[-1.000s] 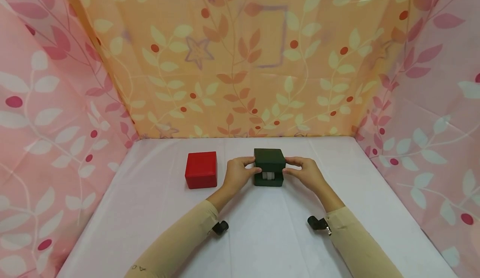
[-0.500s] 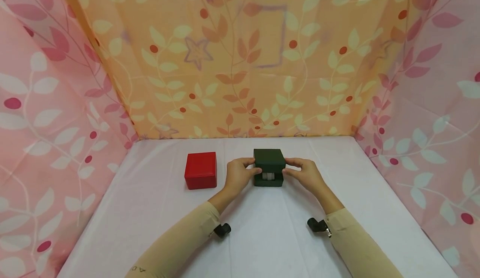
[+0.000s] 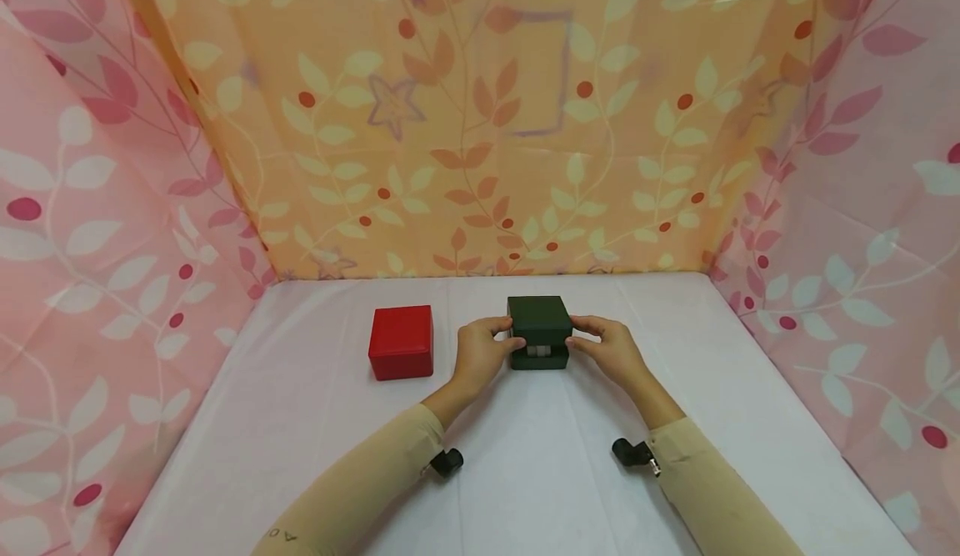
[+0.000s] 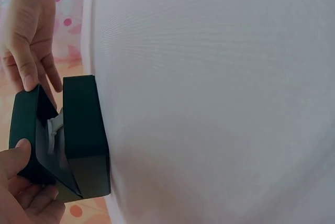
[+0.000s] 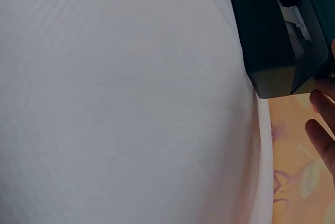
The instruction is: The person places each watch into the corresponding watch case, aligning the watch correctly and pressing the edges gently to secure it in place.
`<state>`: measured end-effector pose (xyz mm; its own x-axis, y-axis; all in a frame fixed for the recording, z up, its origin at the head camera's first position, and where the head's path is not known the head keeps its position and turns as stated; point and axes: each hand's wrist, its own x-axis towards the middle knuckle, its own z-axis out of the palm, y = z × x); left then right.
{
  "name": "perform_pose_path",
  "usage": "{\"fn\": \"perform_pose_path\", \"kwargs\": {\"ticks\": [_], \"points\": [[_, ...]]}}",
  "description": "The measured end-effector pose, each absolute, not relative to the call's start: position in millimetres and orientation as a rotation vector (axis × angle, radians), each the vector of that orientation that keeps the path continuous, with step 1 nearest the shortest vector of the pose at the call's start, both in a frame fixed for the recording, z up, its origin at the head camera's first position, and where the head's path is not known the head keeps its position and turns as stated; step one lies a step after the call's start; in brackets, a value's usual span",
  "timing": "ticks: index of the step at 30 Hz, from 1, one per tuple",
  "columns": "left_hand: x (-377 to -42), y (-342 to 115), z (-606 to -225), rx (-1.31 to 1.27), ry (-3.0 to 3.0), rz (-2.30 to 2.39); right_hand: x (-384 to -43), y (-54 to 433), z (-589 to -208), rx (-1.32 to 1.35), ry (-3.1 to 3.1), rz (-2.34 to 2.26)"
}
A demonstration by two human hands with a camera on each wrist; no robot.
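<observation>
A dark green hinged box [image 3: 539,316] stands on the white-covered table with its lid partly raised. My left hand [image 3: 477,358] pinches the lid's left side between thumb and fingers. On the opposite side, my right hand [image 3: 617,354] holds the lid the same way. Through the front gap shows a pale grey-white banded item [image 3: 538,351], resembling a watch strap. In the left wrist view, this pale item [image 4: 54,129] sits between the lid and base, partly hidden by the box walls. The right wrist view catches the box's end and a few right-hand fingers [image 5: 320,130].
A closed red box [image 3: 401,342] rests to the left of my left hand. The white cloth [image 3: 525,473] covers the table. Patterned curtains [image 3: 480,122] rise behind it and on both sides. A small black camera [image 3: 447,462] is fixed at each cuff.
The gap under the green lid looks slightly narrower. The green box and my left hand have shifted a little to the right. Both hands keep their hold, and the red box stays in place.
</observation>
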<state>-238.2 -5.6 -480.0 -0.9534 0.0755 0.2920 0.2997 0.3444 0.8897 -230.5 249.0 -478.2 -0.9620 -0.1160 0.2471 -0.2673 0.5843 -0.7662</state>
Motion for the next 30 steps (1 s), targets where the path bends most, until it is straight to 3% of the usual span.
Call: {"fn": "perform_pose_path", "kwargs": {"ticks": [30], "points": [[-235.7,-3.7,-485.1,-0.317,-2.49,-1.634,-232.7,248.7,-483.7,0.201,-2.695,1.39]]}}
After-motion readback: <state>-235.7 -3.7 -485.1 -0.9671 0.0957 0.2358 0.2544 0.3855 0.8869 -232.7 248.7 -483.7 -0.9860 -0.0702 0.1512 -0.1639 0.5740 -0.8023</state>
